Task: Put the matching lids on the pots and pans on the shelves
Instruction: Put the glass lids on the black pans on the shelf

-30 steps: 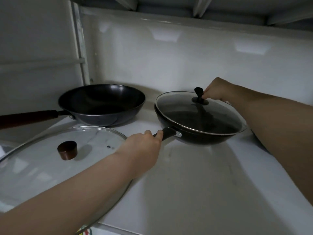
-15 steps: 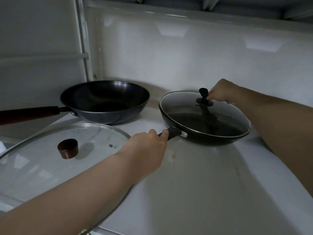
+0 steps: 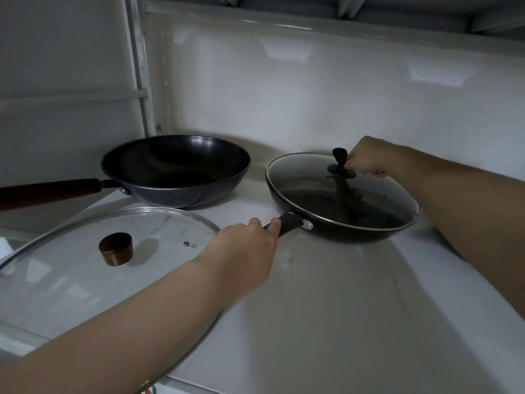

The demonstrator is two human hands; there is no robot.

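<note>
Open wok (image 3: pixel 176 169) and its brown-knobbed lid (image 3: pixel 85 268) lie unchanged, far left. My left hand (image 3: pixel 247 245) stays clenched on the black pan's handle (image 3: pixel 289 221). My right hand (image 3: pixel 366 157) still pinches the knob (image 3: pixel 340 156); that lid (image 3: pixel 341 191) has settled flush. One pair done, judged.

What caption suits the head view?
Left hand grips the lidded pan; right hand pinches its lid knob.

A white back wall (image 3: pixel 312 89) and a metal upright (image 3: pixel 139 66) stand behind.
</note>
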